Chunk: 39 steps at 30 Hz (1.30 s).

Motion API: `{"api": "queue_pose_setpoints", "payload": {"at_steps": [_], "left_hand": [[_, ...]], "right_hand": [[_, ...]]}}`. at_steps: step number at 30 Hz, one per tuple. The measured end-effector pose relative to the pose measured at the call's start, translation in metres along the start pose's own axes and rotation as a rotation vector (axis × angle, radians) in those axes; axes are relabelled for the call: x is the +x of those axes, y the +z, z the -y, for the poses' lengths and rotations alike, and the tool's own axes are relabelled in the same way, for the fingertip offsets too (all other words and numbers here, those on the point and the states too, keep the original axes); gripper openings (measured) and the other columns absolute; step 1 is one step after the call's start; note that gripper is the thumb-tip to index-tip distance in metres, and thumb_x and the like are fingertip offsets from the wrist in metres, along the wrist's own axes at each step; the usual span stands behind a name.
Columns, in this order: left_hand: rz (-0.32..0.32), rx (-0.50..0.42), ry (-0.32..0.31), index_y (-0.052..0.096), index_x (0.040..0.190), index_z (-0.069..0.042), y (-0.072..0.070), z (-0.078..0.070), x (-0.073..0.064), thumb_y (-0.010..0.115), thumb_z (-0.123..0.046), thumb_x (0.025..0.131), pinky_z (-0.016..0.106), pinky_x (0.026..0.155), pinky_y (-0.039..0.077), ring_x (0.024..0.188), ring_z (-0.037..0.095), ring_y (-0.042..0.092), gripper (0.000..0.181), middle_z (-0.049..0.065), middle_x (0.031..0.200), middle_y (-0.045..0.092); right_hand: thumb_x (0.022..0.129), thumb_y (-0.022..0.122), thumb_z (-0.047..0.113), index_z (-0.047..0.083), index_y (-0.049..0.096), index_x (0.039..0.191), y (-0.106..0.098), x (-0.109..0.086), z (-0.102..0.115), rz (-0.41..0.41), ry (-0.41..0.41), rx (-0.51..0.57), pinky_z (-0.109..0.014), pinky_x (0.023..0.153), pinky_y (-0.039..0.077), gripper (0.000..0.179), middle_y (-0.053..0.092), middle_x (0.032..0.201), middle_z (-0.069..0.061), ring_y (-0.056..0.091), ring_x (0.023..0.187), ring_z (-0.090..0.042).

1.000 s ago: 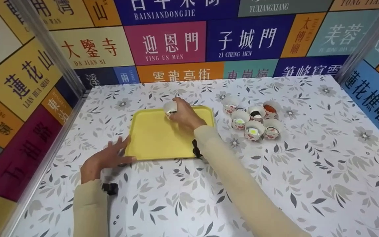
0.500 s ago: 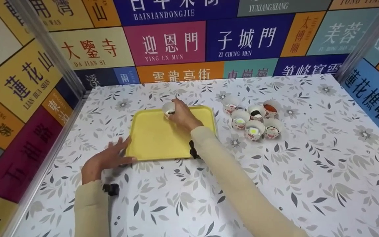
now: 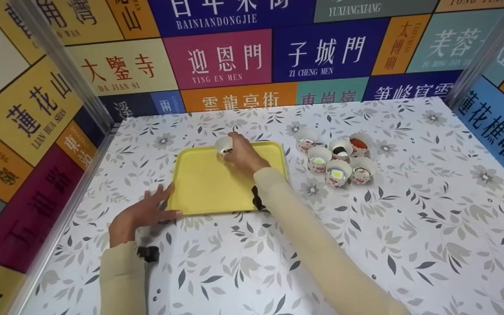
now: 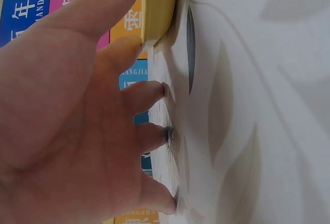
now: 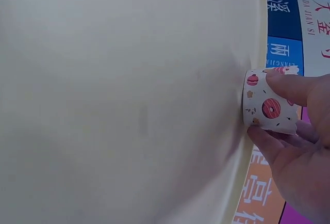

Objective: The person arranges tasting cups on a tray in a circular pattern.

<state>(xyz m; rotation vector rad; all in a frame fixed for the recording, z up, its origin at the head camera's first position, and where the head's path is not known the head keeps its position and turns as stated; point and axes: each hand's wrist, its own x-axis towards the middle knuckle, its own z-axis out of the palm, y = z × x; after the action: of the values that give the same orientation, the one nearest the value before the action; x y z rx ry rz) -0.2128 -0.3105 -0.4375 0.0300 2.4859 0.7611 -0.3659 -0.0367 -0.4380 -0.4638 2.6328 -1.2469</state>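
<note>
Cups (image 3: 338, 180), one orange-filled, stand at three o'clock from the tray (image 3: 208, 188); my right hand (image 3: 246, 155) pinches another cup (image 5: 262, 118) at twelve; my spread left hand (image 3: 144, 211) touches eight.

The left hand (image 4: 77, 126) touches a yellow tray (image 4: 161, 10) and the leaf-patterned tabletop (image 4: 252, 74).

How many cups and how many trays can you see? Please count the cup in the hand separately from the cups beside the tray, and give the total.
Yellow tray: 1
Held cup, in the right hand: 1
Cups to the right of the tray: 6
Total: 8 (7 cups, 1 tray)
</note>
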Motion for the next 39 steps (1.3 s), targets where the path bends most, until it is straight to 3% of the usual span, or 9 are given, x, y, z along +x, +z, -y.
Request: {"api": "queue_pose_setpoints", "payload": {"at_steps": [7,14,23,31,39], "left_hand": [[0.001,-0.006,-0.013,0.001,0.160,-0.037,0.001,-0.001,0.000,0.065,-0.066,0.085,0.076,0.113,-0.011,0.151,0.042,-0.025,0.103,0.005,0.169,-0.016],[-0.005,-0.008,-0.007,0.001,0.160,-0.038,-0.001,-0.002,-0.001,0.065,-0.065,0.085,0.077,0.113,-0.010,0.151,0.042,-0.025,0.102,0.004,0.169,-0.016],[0.002,-0.007,-0.001,0.001,0.161,-0.034,-0.001,-0.002,0.000,0.065,-0.065,0.085,0.076,0.114,-0.010,0.151,0.044,-0.024,0.104,0.008,0.169,-0.016],[0.009,-0.011,-0.054,-0.001,0.160,-0.039,0.000,-0.004,0.000,0.065,-0.069,0.083,0.077,0.112,-0.010,0.151,0.042,-0.025,0.105,0.004,0.169,-0.017],[0.015,-0.010,-0.065,-0.002,0.159,-0.040,0.000,-0.005,0.001,0.065,-0.070,0.082,0.078,0.112,-0.011,0.151,0.042,-0.025,0.106,0.004,0.168,-0.018]], "right_hand": [[0.083,0.075,0.005,0.004,0.030,0.156,-0.001,-0.006,0.001,-0.016,0.002,-0.006,-0.036,0.114,0.043,0.085,0.041,0.146,-0.021,0.051,0.130,-0.029],[0.085,0.077,0.009,0.007,0.035,0.154,-0.010,-0.018,0.007,-0.065,-0.020,0.000,-0.039,0.113,0.044,0.081,0.040,0.147,-0.018,0.049,0.131,-0.029],[0.092,0.072,0.018,0.014,0.038,0.153,-0.032,-0.045,0.006,-0.089,-0.063,0.033,-0.042,0.118,0.038,0.070,0.038,0.155,-0.010,0.039,0.145,-0.027],[0.092,0.074,0.030,0.015,0.047,0.147,-0.049,-0.069,-0.004,-0.098,-0.087,-0.007,-0.044,0.118,0.039,0.064,0.043,0.151,-0.010,0.042,0.143,-0.029],[0.090,0.076,0.025,0.015,0.052,0.144,-0.060,-0.093,-0.005,-0.124,-0.131,-0.033,-0.043,0.119,0.038,0.059,0.048,0.147,-0.008,0.045,0.141,-0.027]]}}
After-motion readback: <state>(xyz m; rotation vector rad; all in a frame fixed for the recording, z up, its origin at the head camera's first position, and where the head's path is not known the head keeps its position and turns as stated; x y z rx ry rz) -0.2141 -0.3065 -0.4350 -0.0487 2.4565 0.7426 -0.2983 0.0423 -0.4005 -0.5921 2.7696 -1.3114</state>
